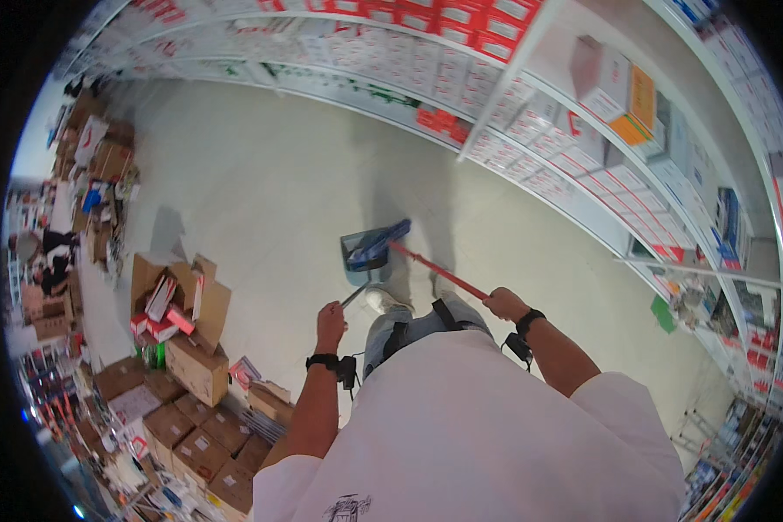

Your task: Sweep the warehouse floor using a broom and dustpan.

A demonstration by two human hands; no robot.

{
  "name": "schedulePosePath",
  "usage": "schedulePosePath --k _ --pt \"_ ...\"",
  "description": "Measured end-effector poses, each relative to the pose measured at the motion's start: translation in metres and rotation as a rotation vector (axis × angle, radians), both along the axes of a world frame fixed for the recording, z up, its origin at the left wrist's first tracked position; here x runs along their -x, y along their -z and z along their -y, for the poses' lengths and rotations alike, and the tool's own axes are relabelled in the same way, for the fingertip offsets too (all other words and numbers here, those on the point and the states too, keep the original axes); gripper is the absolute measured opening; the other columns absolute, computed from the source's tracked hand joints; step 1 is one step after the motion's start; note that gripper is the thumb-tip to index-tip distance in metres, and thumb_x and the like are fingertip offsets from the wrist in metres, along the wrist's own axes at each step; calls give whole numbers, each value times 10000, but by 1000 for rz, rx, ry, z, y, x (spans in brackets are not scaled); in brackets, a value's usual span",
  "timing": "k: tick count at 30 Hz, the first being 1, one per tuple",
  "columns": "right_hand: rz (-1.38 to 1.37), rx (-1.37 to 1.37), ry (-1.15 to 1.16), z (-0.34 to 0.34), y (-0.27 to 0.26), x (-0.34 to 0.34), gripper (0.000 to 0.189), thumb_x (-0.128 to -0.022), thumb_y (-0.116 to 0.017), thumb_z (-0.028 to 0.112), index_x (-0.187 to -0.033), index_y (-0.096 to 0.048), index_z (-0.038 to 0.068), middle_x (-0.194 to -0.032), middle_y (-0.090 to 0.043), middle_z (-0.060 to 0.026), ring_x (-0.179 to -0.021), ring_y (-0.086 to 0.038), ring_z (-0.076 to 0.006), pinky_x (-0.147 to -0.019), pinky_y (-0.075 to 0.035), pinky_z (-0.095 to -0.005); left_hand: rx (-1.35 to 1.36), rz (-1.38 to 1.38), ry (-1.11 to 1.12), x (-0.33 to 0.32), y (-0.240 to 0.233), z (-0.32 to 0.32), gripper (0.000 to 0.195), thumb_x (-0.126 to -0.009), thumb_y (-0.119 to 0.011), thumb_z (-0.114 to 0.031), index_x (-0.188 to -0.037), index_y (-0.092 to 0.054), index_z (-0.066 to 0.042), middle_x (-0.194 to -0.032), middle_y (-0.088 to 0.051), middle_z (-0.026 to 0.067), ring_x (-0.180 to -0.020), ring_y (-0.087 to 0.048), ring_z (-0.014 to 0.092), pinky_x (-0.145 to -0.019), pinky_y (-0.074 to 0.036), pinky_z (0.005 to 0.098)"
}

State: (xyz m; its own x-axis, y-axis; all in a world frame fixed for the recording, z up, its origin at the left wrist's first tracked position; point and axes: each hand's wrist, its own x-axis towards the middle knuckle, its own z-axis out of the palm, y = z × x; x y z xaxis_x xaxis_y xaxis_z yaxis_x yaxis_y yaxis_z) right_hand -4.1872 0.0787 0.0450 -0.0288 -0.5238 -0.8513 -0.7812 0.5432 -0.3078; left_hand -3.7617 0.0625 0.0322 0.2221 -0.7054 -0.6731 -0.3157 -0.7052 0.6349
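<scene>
My left hand (331, 327) is closed around the grey handle (355, 295) of a long-handled dustpan. The dustpan (370, 275) stands on the floor in front of my shoes, its dark opening facing away from me. My right hand (506, 305) grips the red handle (440, 271) of a broom, which slants down to the left. The broom's blue bristle head (383, 240) lies over the dustpan's opening. Whether the bristles touch the inside of the pan cannot be told. Any debris in the pan is hidden.
Shelving (561, 209) stacked with white and red boxes curves along the front and right. At left, an open cardboard box (217, 307) holds red and white packages, near stacked closed cartons (202, 450). More cartons (111, 160) line the far left. A green piece (662, 313) lies beside the right shelf.
</scene>
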Motion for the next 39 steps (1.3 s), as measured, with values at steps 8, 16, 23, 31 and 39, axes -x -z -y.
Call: schedulePosePath --k 8,16,23,31,39 --pt "125 -124 606 -158 -6 99 335 -834 -504 329 -846 -601 9 -567 -523 -40 -438 -486 -147 -410 -419 -297 -113 -39 -180 30 -8 0 321 -837 -525 -128 -1142 -529 -28 -693 -486 30 -481 -463 100 -412 -424 233" --pt "136 -141 1421 -232 28 175 321 -878 -472 363 -859 -556 54 -510 -443 -3 -388 -409 -113 -346 -321 -263 -186 -180 -267 67 -30 6 274 -840 -484 -60 -1111 -504 -27 -609 -413 3 -444 -372 82 -423 -369 228" --pt "121 83 1940 -206 51 224 224 -865 -444 263 -729 -487 90 -486 -423 11 -364 -397 -109 -330 -297 -250 -189 -107 -248 79 -51 10 247 -854 -485 -87 -1094 -513 -35 -619 -445 3 -476 -424 91 -460 -408 233" --pt "381 197 2074 -175 132 288 329 -839 -456 276 -551 -422 121 -437 -418 -36 -343 -409 -175 -331 -320 -308 -172 -138 -230 102 -68 2 282 -832 -496 -87 -1102 -495 -8 -638 -450 4 -486 -421 87 -460 -397 222" --pt "-8 412 618 -256 185 139 352 -879 -391 304 -650 -487 54 -488 -474 -65 -365 -462 -189 -324 -348 -314 -208 -158 -143 133 -59 3 266 -844 -497 -101 -1101 -502 -31 -674 -493 15 -516 -469 91 -489 -426 225"
